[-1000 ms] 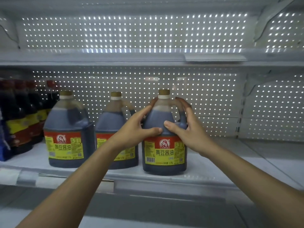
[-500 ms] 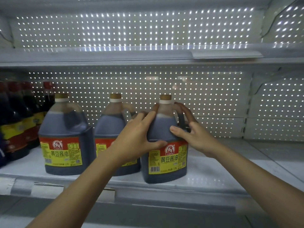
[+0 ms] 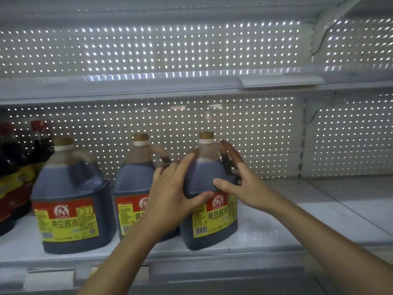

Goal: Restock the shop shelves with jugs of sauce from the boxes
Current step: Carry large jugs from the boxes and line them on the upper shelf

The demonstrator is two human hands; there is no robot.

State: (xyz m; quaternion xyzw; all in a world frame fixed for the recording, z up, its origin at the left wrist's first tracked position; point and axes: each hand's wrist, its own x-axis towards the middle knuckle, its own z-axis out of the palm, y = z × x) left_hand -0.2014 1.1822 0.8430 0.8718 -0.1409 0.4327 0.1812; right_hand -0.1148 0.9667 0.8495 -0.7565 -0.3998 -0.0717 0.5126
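Observation:
Three jugs of dark sauce with red-and-yellow labels stand in a row on the white shelf (image 3: 270, 235). Both hands press on the right jug (image 3: 214, 220), which stands near the shelf's front edge. My left hand (image 3: 170, 194) lies on its left shoulder, fingers stretched out and thumb across the front above the label. My right hand (image 3: 244, 184) touches its right side by the handle, with fingers straight and spread and the thumb on the front. The middle jug (image 3: 134, 177) is partly hidden behind my left hand. The left jug (image 3: 70, 201) stands free.
Dark bottles with red caps (image 3: 12, 167) crowd the shelf's far left. The shelf stretches bare to the right of the jugs. An upper shelf (image 3: 148, 86) runs overhead, and a backlit perforated panel (image 3: 255, 124) stands behind.
The right jug has turned a little, so its label now faces slightly right. My fingers have straightened and spread on it. The view has moved closer to the shelf.

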